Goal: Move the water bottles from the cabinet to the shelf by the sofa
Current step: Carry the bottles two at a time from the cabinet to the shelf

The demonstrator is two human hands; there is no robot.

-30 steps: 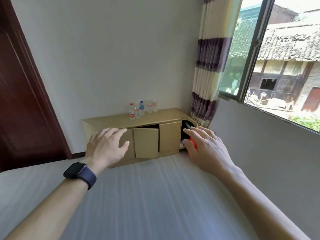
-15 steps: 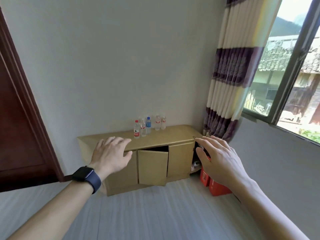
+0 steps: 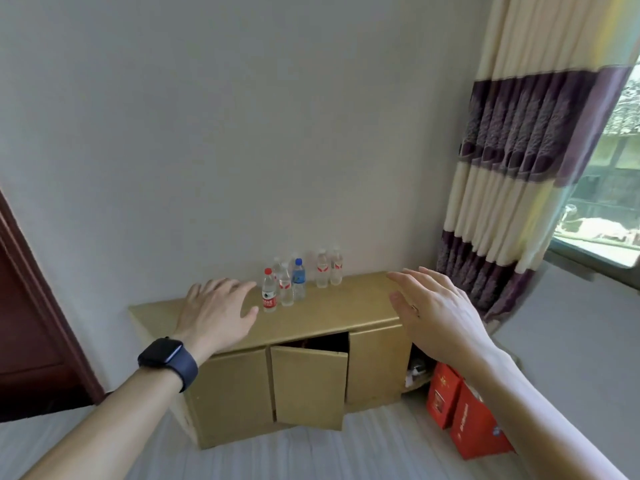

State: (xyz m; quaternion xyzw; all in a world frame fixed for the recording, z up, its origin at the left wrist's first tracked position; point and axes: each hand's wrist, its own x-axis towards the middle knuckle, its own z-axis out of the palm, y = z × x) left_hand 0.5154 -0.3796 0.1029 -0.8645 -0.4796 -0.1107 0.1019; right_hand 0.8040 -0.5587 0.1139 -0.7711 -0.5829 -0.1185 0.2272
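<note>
The water bottles [image 3: 298, 284] are standing upright on the cabinet [image 3: 311, 323], along the back edge of its top: a red-capped bottle [image 3: 269, 295], clear ones and a blue-capped one in a tight group, and two more [image 3: 328, 272] just beside them towards the right end. The cabinet's middle door [image 3: 308, 389] is hanging ajar, showing only dark inside. Its open right-end compartment is holding something pale [image 3: 417, 370] too small to identify. Red gift bags [image 3: 464, 410] are sitting on the floor by that end.

The left hand [image 3: 216, 315], with a smartwatch [image 3: 166, 355] on its wrist, is reaching out with fingers straight and spread, holding nothing, its fingertips near the red-capped bottle. The right hand [image 3: 438, 315] is likewise spread wide and holding nothing, in front of the top's right end.

Compared with half a second ago, the cabinet is looming larger, and both hands are now overlapping its top rather than its front.
</note>
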